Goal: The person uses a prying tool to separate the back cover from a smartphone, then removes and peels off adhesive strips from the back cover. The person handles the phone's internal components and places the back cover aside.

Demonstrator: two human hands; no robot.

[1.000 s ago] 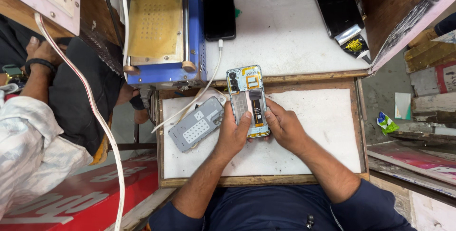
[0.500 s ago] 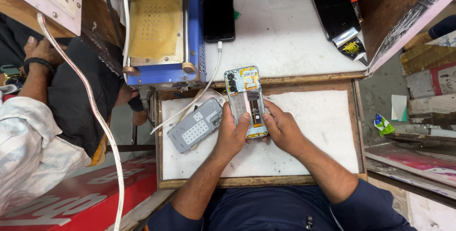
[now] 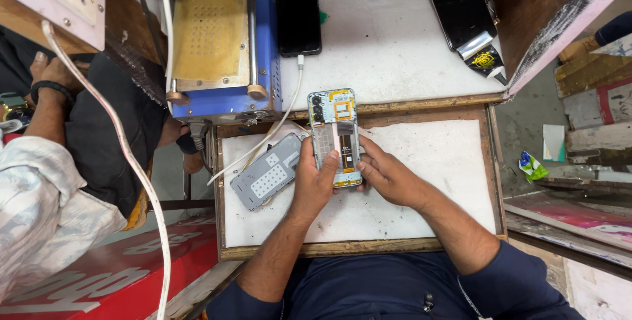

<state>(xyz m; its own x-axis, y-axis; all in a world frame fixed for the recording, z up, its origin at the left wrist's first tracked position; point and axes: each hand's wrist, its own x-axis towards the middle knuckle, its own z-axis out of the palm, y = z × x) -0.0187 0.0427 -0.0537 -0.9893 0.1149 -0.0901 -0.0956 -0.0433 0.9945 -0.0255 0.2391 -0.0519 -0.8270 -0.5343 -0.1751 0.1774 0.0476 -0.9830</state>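
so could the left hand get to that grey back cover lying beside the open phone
Probably yes: the grey back cover lies flat on the white work board right beside the left hand, with only a white cable crossing its upper edge.

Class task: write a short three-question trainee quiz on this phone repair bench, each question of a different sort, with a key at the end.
1. True or false: the opened phone lies on the white work board, with both hands on it.
2. Multiple choice: what lies just beside the left hand? A) a grey back cover B) a pair of scissors C) a cup
3. Fill in: a white cable is plugged into the ______ phone on the upper table.

Key
1. True; the right hand grips its lower side edge.
2. A
3. black
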